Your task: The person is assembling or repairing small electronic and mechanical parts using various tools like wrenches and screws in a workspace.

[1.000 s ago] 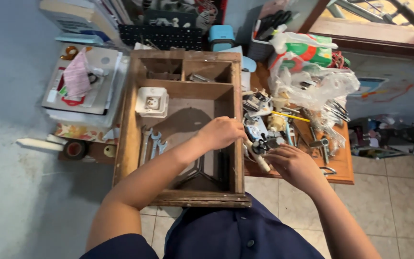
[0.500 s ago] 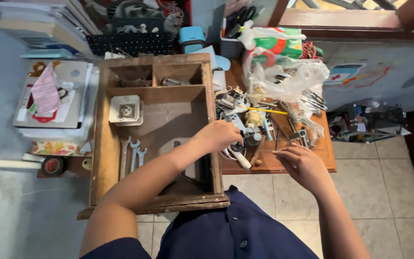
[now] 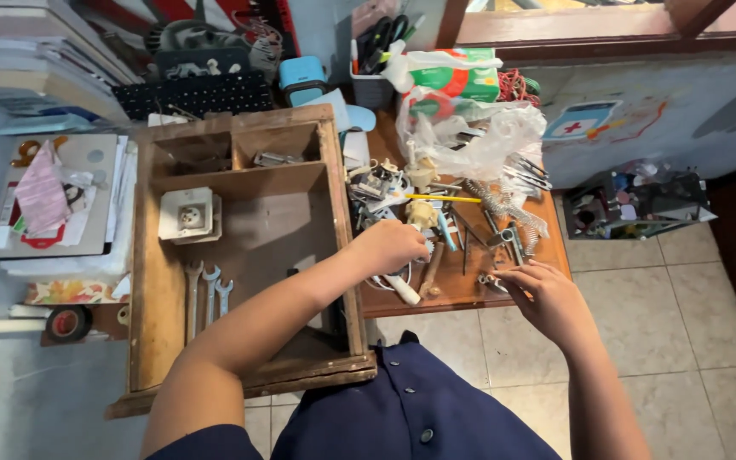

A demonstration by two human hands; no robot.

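Down on the small wooden table (image 3: 462,290), both hands work among a heap of loose metal hardware. The left hand (image 3: 389,247) is curled closed at the table's left edge, just beside the wooden drawer (image 3: 159,281), and seems to grip a white-handled tool (image 3: 404,290) whose end sticks out below the knuckles; what else it holds I cannot tell. The right hand (image 3: 543,294) lies palm down with fingers loosely bent over small metal parts (image 3: 496,277) near the front edge, touching them rather than clamping. These bits look hard, light and slick, likely to scatter, so pinching each by its shank or flat sides seems safest; the coiled spring (image 3: 491,200) would flex if squeezed. A yellow pencil (image 3: 445,198) lies across the pile. Behind it sits a crumpled clear plastic bag (image 3: 479,145), soft and rustly, and a green and red carton (image 3: 453,72) at the back. In the drawer rest three wrenches (image 3: 208,285) and a white square socket (image 3: 186,215). Left of the drawer, a pink packet (image 3: 42,192) lies on a grey board; a roll of tape (image 3: 68,322) sits lower down. On the wall to the right is a painted sign with a red cross (image 3: 594,119).
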